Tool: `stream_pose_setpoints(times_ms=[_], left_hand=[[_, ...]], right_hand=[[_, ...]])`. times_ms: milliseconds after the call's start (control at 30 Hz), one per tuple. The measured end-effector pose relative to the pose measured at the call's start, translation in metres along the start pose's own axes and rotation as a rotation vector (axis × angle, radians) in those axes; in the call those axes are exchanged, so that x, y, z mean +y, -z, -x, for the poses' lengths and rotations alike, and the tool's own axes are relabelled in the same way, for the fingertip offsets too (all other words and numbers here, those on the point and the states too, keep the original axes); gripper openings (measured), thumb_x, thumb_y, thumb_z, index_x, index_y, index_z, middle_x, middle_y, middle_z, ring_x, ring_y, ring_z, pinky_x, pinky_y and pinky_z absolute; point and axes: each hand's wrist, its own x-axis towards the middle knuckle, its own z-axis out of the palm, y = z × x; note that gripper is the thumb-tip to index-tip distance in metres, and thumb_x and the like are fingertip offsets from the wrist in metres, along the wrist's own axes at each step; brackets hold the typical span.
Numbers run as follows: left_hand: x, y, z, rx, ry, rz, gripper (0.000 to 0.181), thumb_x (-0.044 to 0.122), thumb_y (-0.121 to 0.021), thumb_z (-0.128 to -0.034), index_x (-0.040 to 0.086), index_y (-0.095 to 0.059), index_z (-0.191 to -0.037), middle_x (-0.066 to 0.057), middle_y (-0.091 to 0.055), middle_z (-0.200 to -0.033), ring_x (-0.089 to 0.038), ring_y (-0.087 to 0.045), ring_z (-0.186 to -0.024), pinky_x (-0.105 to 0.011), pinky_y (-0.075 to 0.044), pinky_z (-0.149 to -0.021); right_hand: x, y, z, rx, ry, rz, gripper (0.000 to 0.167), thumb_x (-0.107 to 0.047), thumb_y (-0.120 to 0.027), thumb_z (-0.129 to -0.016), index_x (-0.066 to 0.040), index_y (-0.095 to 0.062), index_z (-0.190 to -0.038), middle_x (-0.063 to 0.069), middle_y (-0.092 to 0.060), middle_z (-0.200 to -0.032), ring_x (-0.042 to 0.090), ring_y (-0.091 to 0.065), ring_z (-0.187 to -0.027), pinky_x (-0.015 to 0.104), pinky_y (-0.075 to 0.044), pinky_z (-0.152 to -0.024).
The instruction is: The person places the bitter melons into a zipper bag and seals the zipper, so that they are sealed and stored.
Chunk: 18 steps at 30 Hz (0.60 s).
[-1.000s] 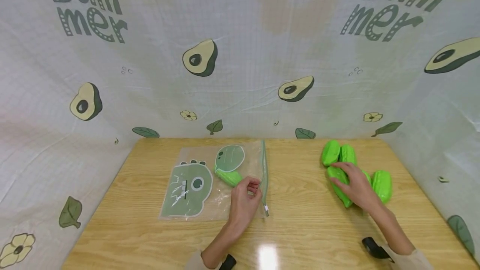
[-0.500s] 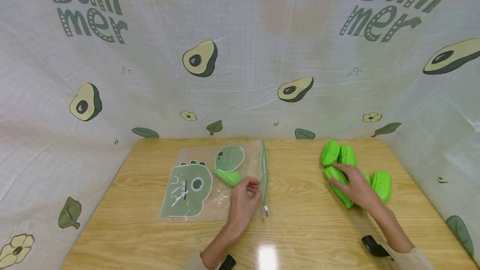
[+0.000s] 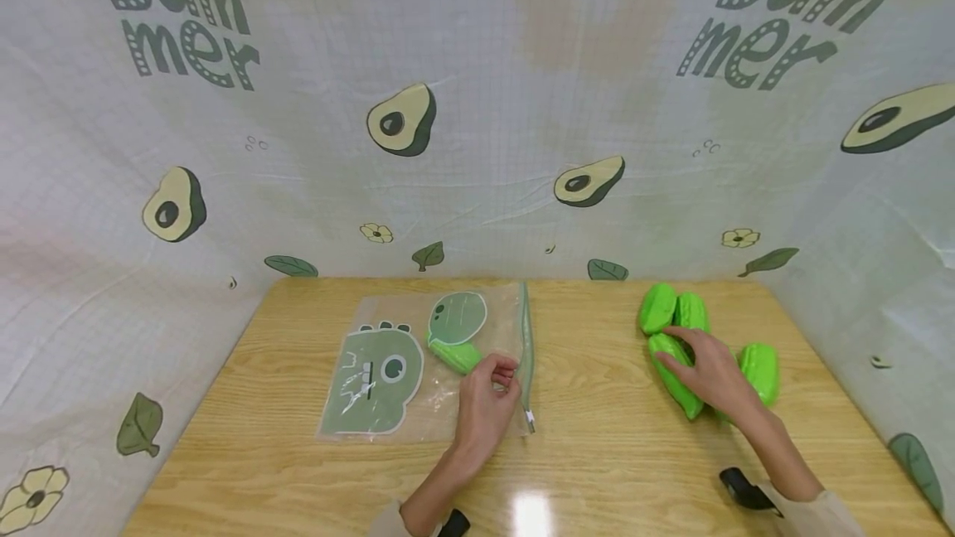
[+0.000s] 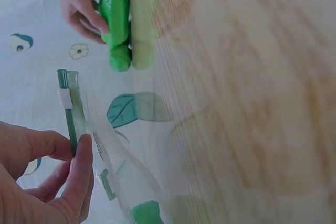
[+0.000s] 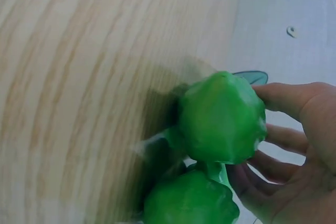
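My left hand (image 3: 485, 408) pinches the zip edge of a clear slider zip bag (image 3: 436, 417) with a green dinosaur print, lying flat at centre-left. In the left wrist view, thumb and finger hold the green zip strip (image 4: 69, 114), and a white slider (image 4: 64, 98) sits farther along it. One bright green piece (image 3: 453, 353) shows through the bag's plastic. At the right, my right hand (image 3: 709, 367) grips a long, shiny, ridged green gourd-like piece (image 3: 674, 375). In the right wrist view, the thumb and fingers lie against its rounded, bumpy end (image 5: 223, 119).
Two more green pieces (image 3: 659, 309) stand behind the right hand, and another (image 3: 759, 371) is right of it. The wooden table (image 3: 597, 437) ends at a cloth backdrop (image 3: 477, 147) printed with avocados. Both wrists wear black straps (image 3: 746, 491).
The green bit visible right of my right hand has gone out of sight behind it. The gripped piece has shifted very slightly. My left hand and the bag have stayed put.
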Motion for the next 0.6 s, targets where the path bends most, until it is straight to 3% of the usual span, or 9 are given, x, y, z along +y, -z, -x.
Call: stream_pose_setpoints(times_ms=[333, 600], left_hand=[[0.000, -0.001, 0.000, 0.001, 0.002, 0.004, 0.019, -0.015, -0.066, -0.0802, -0.002, -0.071, -0.093, -0.006, -0.069, -0.083, -0.014, -0.066, -0.073, -0.021, -0.057, -0.063], [0.001, 0.000, 0.000, 0.001, -0.002, -0.004, 0.018, -0.014, -0.067, -0.0806, -0.002, -0.071, -0.094, -0.007, -0.069, -0.084, -0.013, -0.066, -0.073, -0.021, -0.057, -0.062]], right_hand=[[-0.005, 0.008, -0.002, -0.064, -0.032, -0.036, 0.045, -0.013, -0.073, -0.095, 0.013, -0.060, -0.129, 0.036, -0.063, -0.119, 0.047, -0.065, -0.098, 0.057, -0.056, -0.077], [-0.009, 0.012, -0.003, -0.078, -0.047, -0.084, 0.044, -0.012, -0.071, -0.097, 0.012, -0.059, -0.132, 0.036, -0.062, -0.124, 0.048, -0.065, -0.101, 0.056, -0.058, -0.078]])
